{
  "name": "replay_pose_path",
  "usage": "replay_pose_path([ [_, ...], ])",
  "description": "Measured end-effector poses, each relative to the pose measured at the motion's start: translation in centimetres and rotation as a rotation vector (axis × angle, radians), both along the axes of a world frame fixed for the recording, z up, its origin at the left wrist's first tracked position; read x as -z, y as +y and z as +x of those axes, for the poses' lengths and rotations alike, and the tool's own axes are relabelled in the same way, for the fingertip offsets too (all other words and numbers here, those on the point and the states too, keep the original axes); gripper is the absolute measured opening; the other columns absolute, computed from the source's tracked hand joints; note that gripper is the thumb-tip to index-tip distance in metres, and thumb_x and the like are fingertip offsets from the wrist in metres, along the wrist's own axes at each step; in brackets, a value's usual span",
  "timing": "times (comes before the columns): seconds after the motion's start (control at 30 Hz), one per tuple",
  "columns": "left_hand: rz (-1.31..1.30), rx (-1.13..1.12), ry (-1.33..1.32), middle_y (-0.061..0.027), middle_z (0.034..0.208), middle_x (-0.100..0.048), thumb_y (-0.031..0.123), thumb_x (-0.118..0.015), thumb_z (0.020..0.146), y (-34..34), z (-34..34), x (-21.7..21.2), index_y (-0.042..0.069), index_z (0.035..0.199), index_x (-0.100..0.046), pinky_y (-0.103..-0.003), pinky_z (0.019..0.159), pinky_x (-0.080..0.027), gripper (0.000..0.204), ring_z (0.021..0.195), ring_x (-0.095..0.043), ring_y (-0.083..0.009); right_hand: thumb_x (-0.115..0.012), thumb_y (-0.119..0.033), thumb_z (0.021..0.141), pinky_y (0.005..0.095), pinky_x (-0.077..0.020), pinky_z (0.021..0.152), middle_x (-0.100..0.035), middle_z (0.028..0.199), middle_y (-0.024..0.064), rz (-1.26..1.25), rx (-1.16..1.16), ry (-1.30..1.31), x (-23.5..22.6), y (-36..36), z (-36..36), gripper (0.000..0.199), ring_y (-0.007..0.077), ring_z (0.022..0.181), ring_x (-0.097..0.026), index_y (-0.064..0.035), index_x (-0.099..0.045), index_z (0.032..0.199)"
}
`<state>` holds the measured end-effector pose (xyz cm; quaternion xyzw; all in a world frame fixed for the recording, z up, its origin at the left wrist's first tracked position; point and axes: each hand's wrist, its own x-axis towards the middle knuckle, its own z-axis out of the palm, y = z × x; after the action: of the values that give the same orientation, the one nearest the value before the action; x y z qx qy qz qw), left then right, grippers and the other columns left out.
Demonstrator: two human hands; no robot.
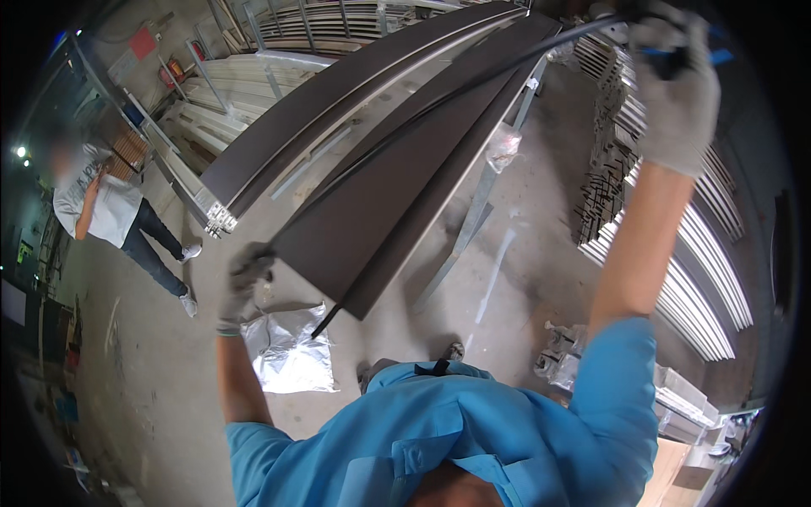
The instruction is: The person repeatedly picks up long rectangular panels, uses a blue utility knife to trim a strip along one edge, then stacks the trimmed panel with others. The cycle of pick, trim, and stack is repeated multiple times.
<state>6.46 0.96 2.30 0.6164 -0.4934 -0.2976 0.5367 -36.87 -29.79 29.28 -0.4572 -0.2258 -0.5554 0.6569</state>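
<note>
Long dark panel lying on metal trestles, near end at lower left, far end running off to the upper right. Long axis diagonal across the view, bowed a bit by the lens. Thin black strip sitting along the panel's length, looks like a rubber gasket, loose tail dangling off the near end.

Left hand, grey glove, closed around the near corner, pinching right where strip meets panel. Right hand, also gloved, raised up at the far end, closed on the strip plus something blue, can't make out what exactly.

Judging from that: keep the strip taut and straight between both hands, line it up with the panel's edge groove before pressing, work from one end to the other rather than jumping around. Hold the near end firm so it doesn't creep. Avoid twisting it, probably pops back out otherwise.

Second dark panel beside it on the left, parallel, same direction. Racks of pale metal profiles to the right, more stacked up top. Silvery plastic bag on the concrete floor under the near end. Another person in a light shirt standing well off to the left.
</note>
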Motion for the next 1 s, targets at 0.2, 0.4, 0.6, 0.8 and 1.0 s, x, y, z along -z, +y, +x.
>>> replay_pose_path([
  [0.2,-0.202,-0.066,-0.059,-0.0005,0.091,-0.061,0.018,-0.059,0.1,-5.7,0.0,-1.8,-0.002,0.112,-0.063,-0.023,0.061,-0.044,0.024,0.071,-0.053,-0.0061,-0.049,-0.01,0.103,0.0349,-0.0441,0.078,-0.05,0.097,0.0166,-0.107,0.928,0.193,-0.6,-6.9,-14.5,0.025,0.0212,0.078,-0.046,0.0143,-0.049,0.11],
  [0.4,-0.332,-0.223,-0.306,0.0048,0.08,-0.056,0.03,-0.058,0.101,-21.1,-3.2,-8.4,-0.001,0.114,-0.063,-0.018,0.054,-0.035,0.034,0.062,-0.044,-0.0016,-0.055,-0.015,0.102,0.0358,-0.0477,0.08,-0.056,0.106,0.0198,0.012,0.625,0.036,2.8,-12.2,-16.8,0.025,0.0224,0.085,-0.052,0.0079,-0.05,0.112],
  [0.6,-0.485,-0.251,-0.126,0.0072,0.073,-0.052,0.03,-0.06,0.101,-38.5,-6.4,-14.3,0.006,0.108,-0.067,-0.018,0.049,-0.028,0.026,0.057,-0.04,-0.0007,-0.058,-0.017,0.1,0.0335,-0.0483,0.077,-0.054,0.1,0.0157,0.067,0.641,0.056,2.7,-20.1,-13.4,0.03,0.0215,0.087,-0.052,0.0099,-0.051,0.112],
  [0.8,-0.842,-0.131,0.315,-0.0011,0.082,-0.066,0.024,-0.062,0.098,-57.9,-4.5,-12.1,0.002,0.106,-0.069,-0.021,0.053,-0.039,0.025,0.061,-0.051,-0.0042,-0.066,-0.024,0.096,0.033,-0.0539,0.083,-0.059,0.094,0.0118,-0.057,0.375,0.239,-1.2,-32.6,-3.1,0.033,0.0212,0.087,-0.059,0.0044,-0.058,0.11],
  [1.0,0.041,-0.258,-0.767,-0.0158,0.099,-0.07,0.03,-0.067,0.088,-71.4,-2.5,0.5,0.01,0.097,-0.073,-0.041,0.08,-0.054,0.022,0.092,-0.066,-0.0398,-0.069,-0.027,0.094,0.0307,-0.0597,0.081,-0.062,0.114,0.0092,-0.193,0.434,0.845,4.1,-41.3,11.8,0.042,0.0194,0.094,-0.067,0.0024,-0.057,0.122],
])
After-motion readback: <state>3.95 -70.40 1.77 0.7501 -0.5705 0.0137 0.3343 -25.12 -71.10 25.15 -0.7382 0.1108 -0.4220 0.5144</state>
